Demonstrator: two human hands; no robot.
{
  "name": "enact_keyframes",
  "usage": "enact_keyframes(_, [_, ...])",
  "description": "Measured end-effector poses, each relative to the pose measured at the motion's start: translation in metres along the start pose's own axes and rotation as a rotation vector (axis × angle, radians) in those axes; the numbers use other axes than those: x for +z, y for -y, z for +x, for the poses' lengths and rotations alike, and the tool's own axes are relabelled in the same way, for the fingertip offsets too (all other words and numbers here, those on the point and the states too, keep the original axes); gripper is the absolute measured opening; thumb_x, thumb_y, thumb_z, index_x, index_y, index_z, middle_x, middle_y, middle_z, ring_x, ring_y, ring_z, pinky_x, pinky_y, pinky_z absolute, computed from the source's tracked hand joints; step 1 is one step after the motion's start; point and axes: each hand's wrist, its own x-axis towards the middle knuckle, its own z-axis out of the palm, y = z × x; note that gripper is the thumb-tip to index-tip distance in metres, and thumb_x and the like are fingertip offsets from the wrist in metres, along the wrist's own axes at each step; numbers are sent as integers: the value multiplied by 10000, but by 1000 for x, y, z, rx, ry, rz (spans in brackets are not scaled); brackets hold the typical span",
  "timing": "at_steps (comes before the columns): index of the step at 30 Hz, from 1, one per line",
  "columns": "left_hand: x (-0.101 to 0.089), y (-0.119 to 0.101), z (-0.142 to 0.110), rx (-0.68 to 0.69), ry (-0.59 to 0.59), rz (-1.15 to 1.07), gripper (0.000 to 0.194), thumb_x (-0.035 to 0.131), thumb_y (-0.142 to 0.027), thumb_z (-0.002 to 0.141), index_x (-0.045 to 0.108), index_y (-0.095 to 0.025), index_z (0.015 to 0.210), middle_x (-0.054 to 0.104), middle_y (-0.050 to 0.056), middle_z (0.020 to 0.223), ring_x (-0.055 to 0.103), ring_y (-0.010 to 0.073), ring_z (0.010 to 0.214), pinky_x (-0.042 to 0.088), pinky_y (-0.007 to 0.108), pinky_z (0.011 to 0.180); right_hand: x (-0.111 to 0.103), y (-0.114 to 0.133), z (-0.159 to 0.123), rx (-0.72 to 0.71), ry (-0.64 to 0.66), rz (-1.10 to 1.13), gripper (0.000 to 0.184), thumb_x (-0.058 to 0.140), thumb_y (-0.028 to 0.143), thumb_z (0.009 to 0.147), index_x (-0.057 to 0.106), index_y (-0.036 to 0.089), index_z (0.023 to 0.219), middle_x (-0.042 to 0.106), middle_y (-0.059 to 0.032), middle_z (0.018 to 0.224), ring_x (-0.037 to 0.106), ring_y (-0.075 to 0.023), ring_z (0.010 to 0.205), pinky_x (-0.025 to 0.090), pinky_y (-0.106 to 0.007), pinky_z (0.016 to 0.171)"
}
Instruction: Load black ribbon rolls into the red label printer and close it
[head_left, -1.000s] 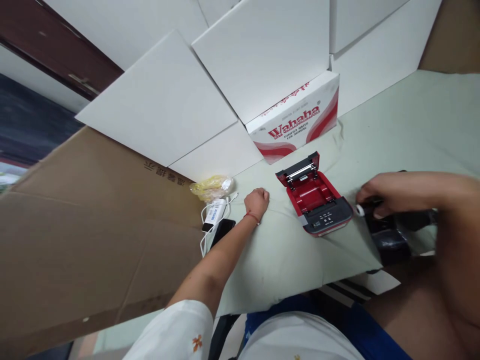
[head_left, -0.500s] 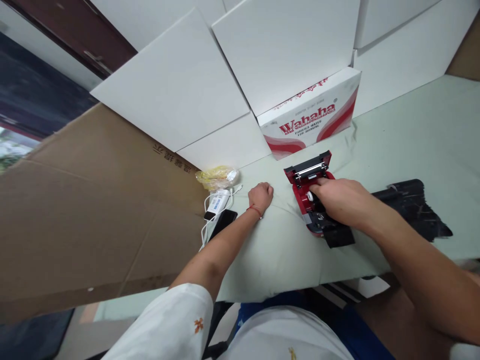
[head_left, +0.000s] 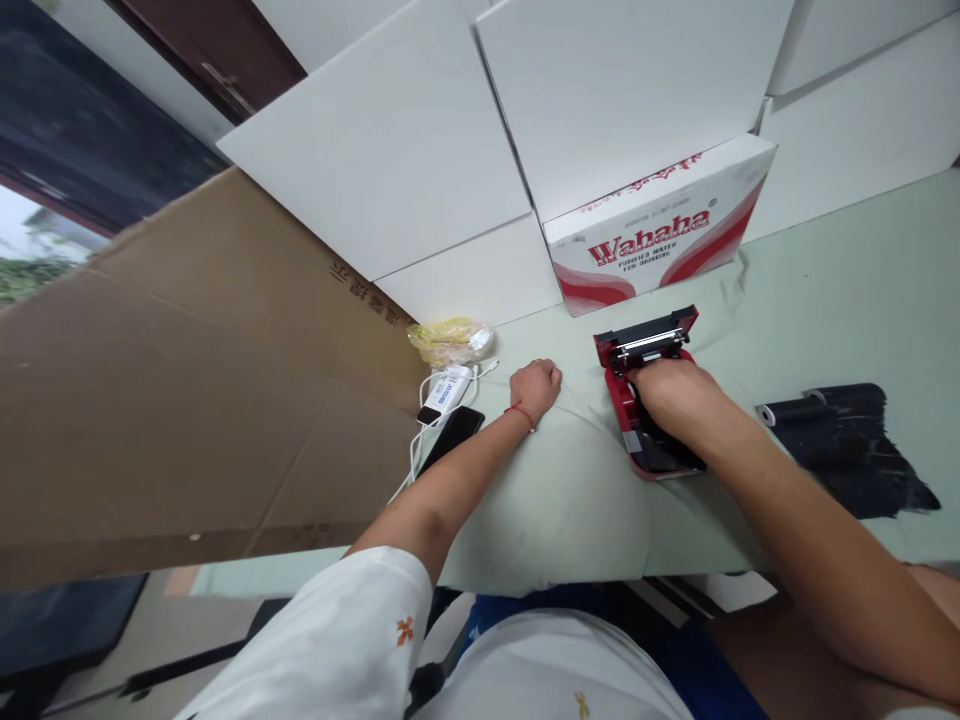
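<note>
My right hand reaches down into a small red and black printer whose lid stands raised. Its fingers are hidden inside the compartment, so their grip does not show. Black film lies within the front part of the printer, partly covered by the hand. My left hand rests on the table as a fist, with nothing visible in it. A red cord circles that wrist. Right of the printer lies a roll of black film, partly unrolled, with a ragged edge.
A white Wahaha carton stands behind the printer, against white panels. Left of my left hand are a plastic bag, a white device with a cable and a black phone. A cardboard wall borders the left.
My right hand has gone deeper into the printer, hiding its fingers and the white roll end. The black film that hung over the front now lies inside. The view has shifted; my left hand stays put.
</note>
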Motion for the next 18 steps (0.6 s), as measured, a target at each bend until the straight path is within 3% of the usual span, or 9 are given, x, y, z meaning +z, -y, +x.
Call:
enact_keyframes(5, [3, 2, 2, -2, -18, -55, 314, 474, -309, 1045, 764, -199, 1001, 777, 133, 1145, 716, 275, 1012, 462, 361, 836, 0, -21, -15, -190, -81, 34, 497, 503, 169, 981, 674, 205, 1447, 690, -146, 1440, 718, -289, 1120, 539, -384, 923])
enact_keyframes(8, [6, 5, 2, 3, -49, -110, 283, 492, -298, 1033, 748, -200, 963, 768, 129, 1099, 707, 274, 990, 470, 366, 839, 2, -45, -41, -301, -187, 87, 431, 490, 235, 1004, 723, 279, 1364, 735, -76, 1378, 749, -276, 1012, 565, -388, 828])
enact_keyframes(11, [5, 6, 2, 13, -95, -185, 298, 463, -288, 1044, 734, -191, 969, 750, 131, 1068, 691, 267, 984, 491, 368, 855, 15, -67, -68, -424, -193, 127, 398, 551, 221, 966, 763, 298, 1293, 777, -52, 1312, 774, -276, 1026, 597, -364, 795])
enact_keyframes(14, [-7, 1, 3, 63, -137, -308, 379, 374, -139, 1009, 720, -170, 1158, 737, 99, 1008, 680, 218, 939, 517, 339, 872, 35, -78, -86, -540, -252, 130, 461, 577, 138, 903, 778, 289, 1289, 753, -53, 1383, 758, -281, 1165, 627, -382, 927])
enact_keyframes(18, [-43, -22, -2, 338, -68, -811, 672, 382, -20, 849, 643, -187, 1446, 637, -19, 708, 602, 158, 687, 528, 295, 785, 42, -76, -95, -526, -288, 114, 527, 582, 115, 884, 755, 268, 1358, 691, -69, 1481, 732, -291, 1244, 627, -435, 1023])
